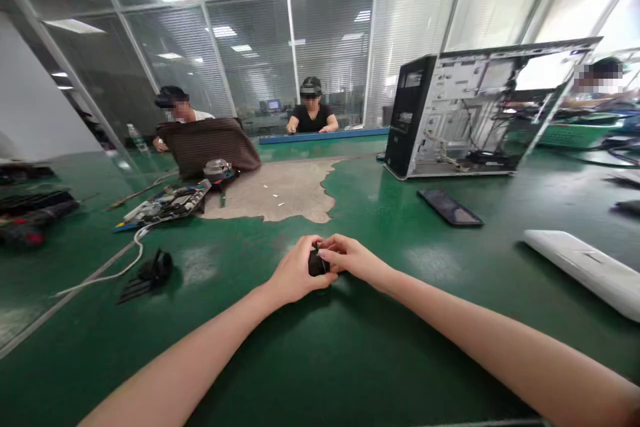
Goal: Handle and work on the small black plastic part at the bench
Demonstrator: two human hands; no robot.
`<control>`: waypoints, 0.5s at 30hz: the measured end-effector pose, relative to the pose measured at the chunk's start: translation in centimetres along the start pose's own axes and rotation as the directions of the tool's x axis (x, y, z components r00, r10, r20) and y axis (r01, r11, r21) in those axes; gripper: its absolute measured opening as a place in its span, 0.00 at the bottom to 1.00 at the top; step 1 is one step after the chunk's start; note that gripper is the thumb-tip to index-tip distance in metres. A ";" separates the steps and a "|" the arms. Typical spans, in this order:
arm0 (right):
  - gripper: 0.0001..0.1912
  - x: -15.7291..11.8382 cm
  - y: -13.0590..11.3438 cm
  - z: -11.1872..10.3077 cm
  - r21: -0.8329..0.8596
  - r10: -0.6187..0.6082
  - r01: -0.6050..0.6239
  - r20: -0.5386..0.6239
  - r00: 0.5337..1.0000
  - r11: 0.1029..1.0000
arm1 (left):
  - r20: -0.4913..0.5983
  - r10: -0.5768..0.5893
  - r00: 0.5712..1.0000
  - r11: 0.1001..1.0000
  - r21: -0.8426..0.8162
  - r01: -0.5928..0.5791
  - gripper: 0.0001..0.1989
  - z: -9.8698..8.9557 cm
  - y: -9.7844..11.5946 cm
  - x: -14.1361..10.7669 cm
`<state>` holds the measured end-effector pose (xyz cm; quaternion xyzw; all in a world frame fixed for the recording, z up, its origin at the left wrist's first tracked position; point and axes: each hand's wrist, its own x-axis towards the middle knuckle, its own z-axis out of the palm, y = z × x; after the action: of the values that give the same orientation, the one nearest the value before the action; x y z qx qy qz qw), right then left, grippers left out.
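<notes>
Between my two hands, just above the green tabletop (300,353), is a small round black object (318,264) whose exact kind I cannot make out. My left hand (296,272) wraps round it from the left, thumb along the near side. From the right, my right hand (349,256) closes on it with thumb and fingers pinched at its upper right part. The fingers cover much of the object. A black plastic part (150,273) with a round top and a ribbed foot lies on the table left of my hands.
An open computer case (415,120) stands at the back right, with a dark phone (450,207) before it. A white casing (585,267) lies at right. Circuit boards (167,205), a white cable (125,267) and a brown cloth-like cover (210,143) are at left. Several people sit beyond.
</notes>
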<state>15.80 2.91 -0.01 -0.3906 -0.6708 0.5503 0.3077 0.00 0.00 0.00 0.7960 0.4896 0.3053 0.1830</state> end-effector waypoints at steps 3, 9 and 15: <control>0.14 -0.4 -0.2 -0.3 0.030 -0.021 0.021 0.013 1.000 0.999 | 0.052 -0.004 0.999 1.000 -0.022 0.005 0.34 -0.5 -0.2 0.2; 0.13 -0.4 0.4 0.0 0.020 -0.123 0.124 -0.021 0.992 0.992 | 0.108 0.004 0.994 1.000 -0.011 -0.002 0.28 -0.8 -0.3 0.2; 0.13 -1.2 0.3 -0.4 0.090 -0.176 0.177 -0.019 0.984 0.980 | -0.001 0.084 0.996 0.994 0.064 -0.084 0.28 -0.1 0.2 0.2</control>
<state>16.84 2.08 -0.19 -0.3182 -0.6753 0.5487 0.3764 0.17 0.12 0.28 0.8208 0.4656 0.2983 0.1433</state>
